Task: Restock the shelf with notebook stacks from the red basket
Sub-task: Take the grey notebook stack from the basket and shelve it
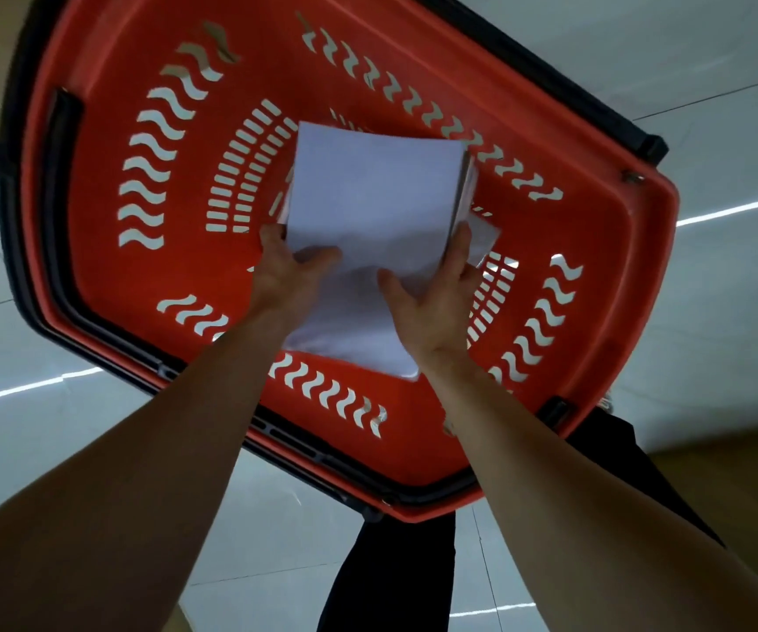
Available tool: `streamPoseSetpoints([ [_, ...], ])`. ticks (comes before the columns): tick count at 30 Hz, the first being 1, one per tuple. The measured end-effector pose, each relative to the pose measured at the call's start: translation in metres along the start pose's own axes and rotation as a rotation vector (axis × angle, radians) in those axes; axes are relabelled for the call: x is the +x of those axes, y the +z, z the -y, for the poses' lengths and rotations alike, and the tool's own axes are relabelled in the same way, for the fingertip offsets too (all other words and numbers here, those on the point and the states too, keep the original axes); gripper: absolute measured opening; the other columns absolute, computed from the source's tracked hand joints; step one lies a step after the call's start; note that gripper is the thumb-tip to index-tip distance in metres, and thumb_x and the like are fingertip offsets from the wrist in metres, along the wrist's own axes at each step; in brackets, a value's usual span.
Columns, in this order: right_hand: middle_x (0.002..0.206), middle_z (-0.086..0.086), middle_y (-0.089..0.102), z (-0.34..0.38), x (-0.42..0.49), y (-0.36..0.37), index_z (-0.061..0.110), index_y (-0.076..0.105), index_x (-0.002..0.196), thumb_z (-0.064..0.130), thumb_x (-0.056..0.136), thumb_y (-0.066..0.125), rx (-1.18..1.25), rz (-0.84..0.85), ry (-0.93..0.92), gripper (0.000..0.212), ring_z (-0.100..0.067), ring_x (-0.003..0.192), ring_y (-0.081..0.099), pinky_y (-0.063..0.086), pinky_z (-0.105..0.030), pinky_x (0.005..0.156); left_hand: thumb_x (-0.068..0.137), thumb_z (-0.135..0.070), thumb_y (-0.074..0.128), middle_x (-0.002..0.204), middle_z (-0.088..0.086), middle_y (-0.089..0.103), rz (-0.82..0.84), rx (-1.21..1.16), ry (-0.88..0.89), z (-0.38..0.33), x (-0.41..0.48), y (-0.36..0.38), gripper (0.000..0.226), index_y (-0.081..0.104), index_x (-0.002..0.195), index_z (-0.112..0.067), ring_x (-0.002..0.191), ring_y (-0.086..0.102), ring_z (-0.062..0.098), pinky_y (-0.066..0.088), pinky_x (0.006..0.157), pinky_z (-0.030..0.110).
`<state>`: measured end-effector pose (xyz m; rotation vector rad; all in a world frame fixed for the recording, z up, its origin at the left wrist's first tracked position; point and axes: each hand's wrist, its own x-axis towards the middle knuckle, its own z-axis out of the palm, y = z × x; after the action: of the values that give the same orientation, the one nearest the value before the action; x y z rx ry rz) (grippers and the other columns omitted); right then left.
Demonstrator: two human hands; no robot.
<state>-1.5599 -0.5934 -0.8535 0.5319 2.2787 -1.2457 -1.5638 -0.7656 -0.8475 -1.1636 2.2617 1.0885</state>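
The red basket [108, 285] stands on the floor below me, its slotted walls and black rim filling most of the view. Inside it a stack of white notebooks [372, 193] is held between both hands. My left hand [288, 271] grips the stack's near left edge, thumb on top. My right hand [436, 303] clasps the right side, fingers along the edge and thumb on the cover. More white notebooks [350, 330] lie under the hands on the basket floor. The shelf is out of view.
Pale glossy floor tiles [710, 289] surround the basket. The black basket handle [564, 84] runs along the far rim. Dark trouser legs [395, 572] show below the basket's near edge. A wood-toned surface [733, 485] sits at the lower right.
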Motion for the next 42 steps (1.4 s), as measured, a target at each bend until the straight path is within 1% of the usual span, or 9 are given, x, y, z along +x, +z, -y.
streamPoseSetpoints([
  [8,0.139,-0.01,0.045,-0.016,0.013,0.004,0.028,0.003,0.16,0.057,0.076,0.08,0.139,0.043,0.011,0.117,-0.025,0.117,0.056,0.061,-0.036,0.085,0.082,-0.036,0.08,0.116,-0.006,0.059,0.027,-0.009,0.057,0.0,0.004,0.006,0.067,0.043,0.136,-0.022,0.098,0.058,0.009,0.053,0.092,0.034],
  [13,0.135,-0.014,0.051,-0.01,0.01,0.005,0.026,0.005,0.159,0.07,0.088,0.057,0.066,-0.013,-0.04,0.098,-0.028,0.111,0.061,0.063,-0.045,0.077,0.083,-0.034,0.08,0.122,-0.017,0.044,0.057,0.048,0.148,-0.009,-0.006,-0.003,0.072,0.035,0.14,-0.03,0.104,0.046,-0.006,0.034,0.077,-0.004],
  [15,0.136,-0.017,0.047,-0.006,0.005,0.002,0.023,0.005,0.16,0.063,0.091,0.058,0.044,-0.01,-0.036,0.095,-0.029,0.112,0.06,0.062,-0.045,0.08,0.083,-0.037,0.08,0.126,-0.018,0.041,0.04,0.089,0.2,-0.015,-0.012,-0.011,0.079,0.033,0.146,-0.028,0.111,0.042,-0.006,0.026,0.08,-0.008],
  [18,0.136,-0.018,0.046,0.0,-0.002,-0.005,0.023,0.006,0.159,0.06,0.092,0.058,0.023,-0.008,-0.042,0.093,-0.029,0.112,0.06,0.062,-0.045,0.082,0.087,-0.02,0.077,0.115,-0.02,0.037,0.111,0.023,0.168,-0.02,-0.023,-0.018,0.073,0.034,0.146,-0.018,0.093,0.042,-0.014,0.026,0.069,-0.013],
  [23,0.139,-0.012,0.05,0.025,-0.022,-0.03,0.028,0.009,0.157,0.061,0.09,0.06,0.042,0.04,-0.053,0.089,-0.023,0.116,0.061,0.06,-0.041,0.088,0.086,-0.032,0.078,0.132,-0.015,0.046,0.14,-0.078,0.147,-0.02,-0.046,-0.039,0.079,0.031,0.15,-0.03,0.115,0.044,-0.005,0.036,0.082,-0.005],
  [27,0.137,-0.011,0.054,0.058,-0.046,-0.058,0.026,0.013,0.155,0.057,0.091,0.061,0.032,0.074,-0.061,0.086,-0.026,0.117,0.061,0.058,-0.046,0.092,0.084,-0.044,0.077,0.139,-0.01,0.05,0.182,-0.197,0.134,-0.041,-0.08,-0.072,0.084,0.029,0.152,-0.035,0.127,0.048,0.013,0.048,0.099,0.032],
  [34,0.134,-0.012,0.059,0.151,-0.1,-0.14,0.029,0.015,0.157,0.07,0.081,0.056,-0.071,0.192,-0.122,0.096,-0.03,0.113,0.064,0.053,-0.044,0.097,0.085,-0.04,0.077,0.105,-0.032,0.055,0.039,-0.299,0.023,-0.105,-0.184,-0.146,0.071,0.036,0.144,-0.04,0.091,0.056,-0.008,0.046,0.076,0.017],
  [39,0.13,-0.006,0.063,0.252,-0.139,-0.221,0.025,0.026,0.152,0.064,0.084,0.062,-0.185,0.264,-0.238,0.087,-0.023,0.11,0.066,0.054,-0.034,0.089,0.083,-0.045,0.078,0.12,-0.015,0.059,-0.046,-0.378,0.032,-0.176,-0.267,-0.204,0.075,0.038,0.146,-0.035,0.104,0.059,0.01,0.043,0.072,0.015],
  [42,0.123,-0.008,0.065,0.317,-0.155,-0.265,0.029,0.028,0.148,0.075,0.074,0.056,-0.271,0.27,-0.279,0.091,-0.029,0.104,0.067,0.056,-0.041,0.089,0.085,-0.039,0.078,0.116,-0.016,0.06,-0.121,-0.422,0.058,-0.226,-0.309,-0.236,0.071,0.041,0.144,-0.029,0.101,0.059,0.009,0.043,0.077,0.016],
])
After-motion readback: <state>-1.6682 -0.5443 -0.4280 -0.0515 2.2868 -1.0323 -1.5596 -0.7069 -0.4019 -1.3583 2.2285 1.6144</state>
